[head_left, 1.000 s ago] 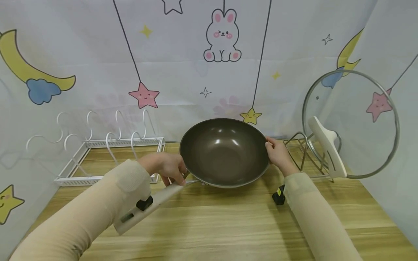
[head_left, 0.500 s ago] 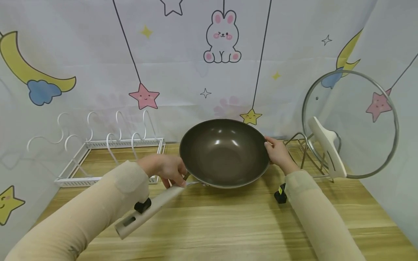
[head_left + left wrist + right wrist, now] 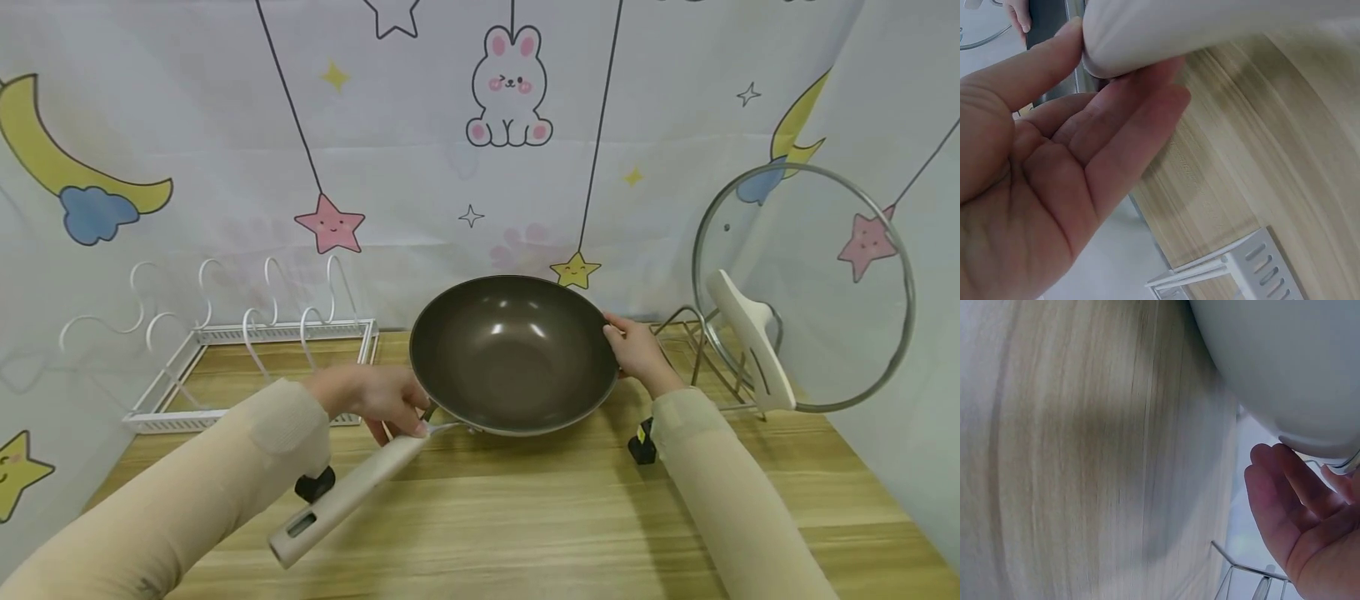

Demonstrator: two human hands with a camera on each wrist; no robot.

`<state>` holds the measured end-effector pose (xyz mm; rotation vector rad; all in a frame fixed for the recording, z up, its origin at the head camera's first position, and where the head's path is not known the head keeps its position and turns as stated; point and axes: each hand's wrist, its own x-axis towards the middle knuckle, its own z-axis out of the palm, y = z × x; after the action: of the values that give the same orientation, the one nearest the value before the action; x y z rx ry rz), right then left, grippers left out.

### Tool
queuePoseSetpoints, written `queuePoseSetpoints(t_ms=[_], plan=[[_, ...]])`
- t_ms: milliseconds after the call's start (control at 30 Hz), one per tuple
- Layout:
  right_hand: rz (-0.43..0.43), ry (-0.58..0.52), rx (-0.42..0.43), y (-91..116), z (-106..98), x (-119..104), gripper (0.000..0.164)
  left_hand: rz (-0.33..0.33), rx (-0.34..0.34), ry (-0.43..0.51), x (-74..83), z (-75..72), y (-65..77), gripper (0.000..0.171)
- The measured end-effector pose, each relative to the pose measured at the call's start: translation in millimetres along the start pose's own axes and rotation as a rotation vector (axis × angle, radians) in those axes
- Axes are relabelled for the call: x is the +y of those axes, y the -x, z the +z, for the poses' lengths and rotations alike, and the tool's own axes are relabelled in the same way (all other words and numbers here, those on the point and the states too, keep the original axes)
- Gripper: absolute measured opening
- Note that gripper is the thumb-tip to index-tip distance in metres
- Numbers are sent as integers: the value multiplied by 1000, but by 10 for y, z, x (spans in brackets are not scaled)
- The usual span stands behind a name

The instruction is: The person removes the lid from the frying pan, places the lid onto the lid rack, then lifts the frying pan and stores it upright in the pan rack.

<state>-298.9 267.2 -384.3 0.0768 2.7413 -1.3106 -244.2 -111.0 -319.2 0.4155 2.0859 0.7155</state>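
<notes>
A dark-brown wok (image 3: pixel 517 354) tilts toward me in the middle of the head view, its long cream handle (image 3: pixel 352 496) pointing to the lower left. My left hand (image 3: pixel 386 400) pinches the handle's inner end, close to the wok's rim. The left wrist view has the thumb on one side of this handle (image 3: pixel 1147 31) and fingertips under it. On the opposite side, my right hand (image 3: pixel 637 354) holds the wok's rim, thumb on top. Its other fingers (image 3: pixel 1266 481) lie against the pale outer wall (image 3: pixel 1297 369) in the right wrist view.
A white wire rack (image 3: pixel 255 333) stands at the left rear of the wooden table (image 3: pixel 525 533). At the right, a glass lid (image 3: pixel 817 292) with a cream handle leans upright in a metal stand (image 3: pixel 697 358). A patterned curtain (image 3: pixel 420 125) hangs behind.
The handle's free end has swung slightly down and right and rolled, so its slot shows more. My left wrist has dropped a little. The wok and right hand have barely shifted.
</notes>
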Motion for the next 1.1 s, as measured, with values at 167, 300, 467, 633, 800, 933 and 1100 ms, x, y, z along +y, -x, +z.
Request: queuePoseSetpoints(t_ms=[167,300,467,633,800,933,1100], plan=[[-6,12,-20,-7,-23,-15,50,16,21,43,-33,23,21,61],[-13,21,-51,-9,-33,-15,51,31,33,54,-54,38,13,65],[-30,-32,-80,25,-22,56,55,69,29,76,-83,68,5,63],[-53,-131,-72,149,17,77,58,109,45,128,-135,115,-6,62],[-14,-204,4,307,121,-27,56,146,64,153,-182,136,-3,60],[39,-287,77,356,248,-95,54,166,64,162,-200,143,0,58],[71,-344,212,318,373,-114,50,184,59,181,-223,160,-9,43]])
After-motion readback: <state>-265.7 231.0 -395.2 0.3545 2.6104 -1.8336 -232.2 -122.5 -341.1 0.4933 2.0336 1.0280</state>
